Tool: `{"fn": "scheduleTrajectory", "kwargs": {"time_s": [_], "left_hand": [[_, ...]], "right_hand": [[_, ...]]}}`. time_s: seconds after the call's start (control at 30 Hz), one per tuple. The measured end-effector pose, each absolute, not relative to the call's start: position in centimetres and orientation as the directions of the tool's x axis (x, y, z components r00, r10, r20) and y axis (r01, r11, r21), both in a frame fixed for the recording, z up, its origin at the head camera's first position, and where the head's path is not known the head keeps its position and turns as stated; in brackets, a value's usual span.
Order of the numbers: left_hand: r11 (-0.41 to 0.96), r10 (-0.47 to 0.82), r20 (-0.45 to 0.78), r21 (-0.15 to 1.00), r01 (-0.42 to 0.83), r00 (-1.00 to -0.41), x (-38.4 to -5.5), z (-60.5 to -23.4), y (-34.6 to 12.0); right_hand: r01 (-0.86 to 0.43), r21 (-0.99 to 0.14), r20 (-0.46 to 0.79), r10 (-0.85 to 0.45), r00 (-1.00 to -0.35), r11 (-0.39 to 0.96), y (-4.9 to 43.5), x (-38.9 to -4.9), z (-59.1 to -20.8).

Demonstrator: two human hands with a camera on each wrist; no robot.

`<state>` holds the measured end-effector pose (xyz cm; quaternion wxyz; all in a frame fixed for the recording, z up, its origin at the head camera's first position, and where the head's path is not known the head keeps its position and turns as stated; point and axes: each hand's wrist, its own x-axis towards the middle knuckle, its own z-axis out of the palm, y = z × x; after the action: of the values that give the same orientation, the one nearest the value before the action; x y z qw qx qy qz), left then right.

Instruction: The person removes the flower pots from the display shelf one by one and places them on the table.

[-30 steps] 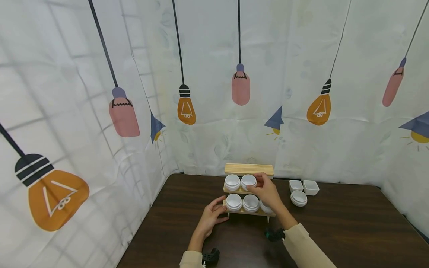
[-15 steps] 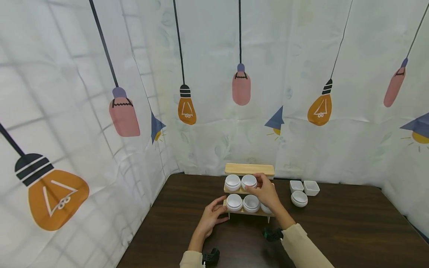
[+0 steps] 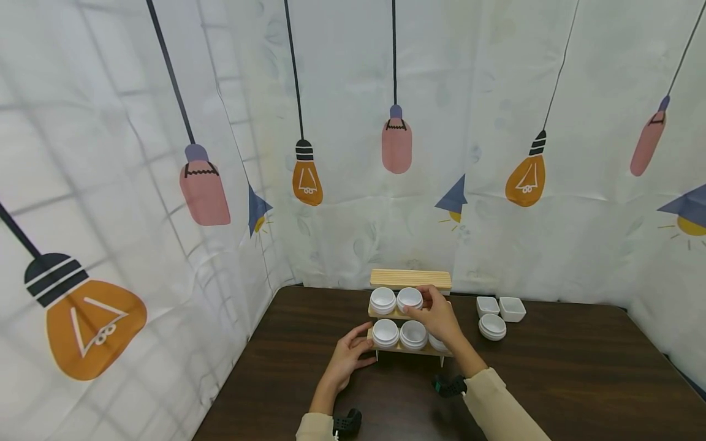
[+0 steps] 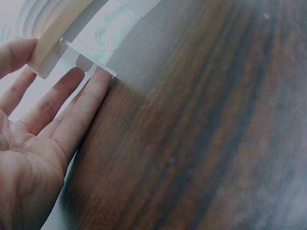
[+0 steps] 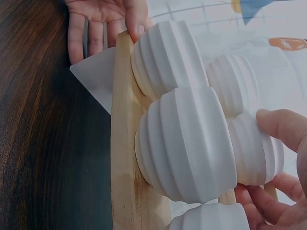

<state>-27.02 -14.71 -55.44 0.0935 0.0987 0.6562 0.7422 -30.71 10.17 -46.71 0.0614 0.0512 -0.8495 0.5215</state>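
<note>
A tiered stand (image 3: 398, 278) with pale wooden shelves and clear supports stands near the back of the dark table. My right hand (image 3: 438, 315) holds a white ribbed bowl (image 3: 409, 298) on the middle shelf, thumb on one side and fingers on the other. Beside it on that shelf sits another white bowl (image 3: 382, 300). Three more ribbed bowls line the front shelf, the middle one (image 5: 187, 143) large in the right wrist view. My left hand (image 3: 349, 355) grips the stand's left end, its thumb at the wooden shelf edge (image 4: 53, 33) and fingertips against the clear support.
To the right of the stand, two square white dishes (image 3: 512, 309) and a round white bowl (image 3: 492, 326) sit on the dark wooden table (image 3: 579, 367). A white curtain (image 3: 342, 233) printed with lamps hangs behind and to the left.
</note>
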Motion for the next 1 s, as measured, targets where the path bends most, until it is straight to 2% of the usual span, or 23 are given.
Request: {"fn": "scheduleTrajectory", "kwargs": {"time_s": [1.0], "left_hand": [[-0.121,0.272,0.026,0.993,-0.008,-0.962,-27.03,-55.32,-14.72]], "right_hand": [[-0.12,-0.875,0.122,-0.027,-0.992,0.469,10.54,-30.47,-46.06]]}}
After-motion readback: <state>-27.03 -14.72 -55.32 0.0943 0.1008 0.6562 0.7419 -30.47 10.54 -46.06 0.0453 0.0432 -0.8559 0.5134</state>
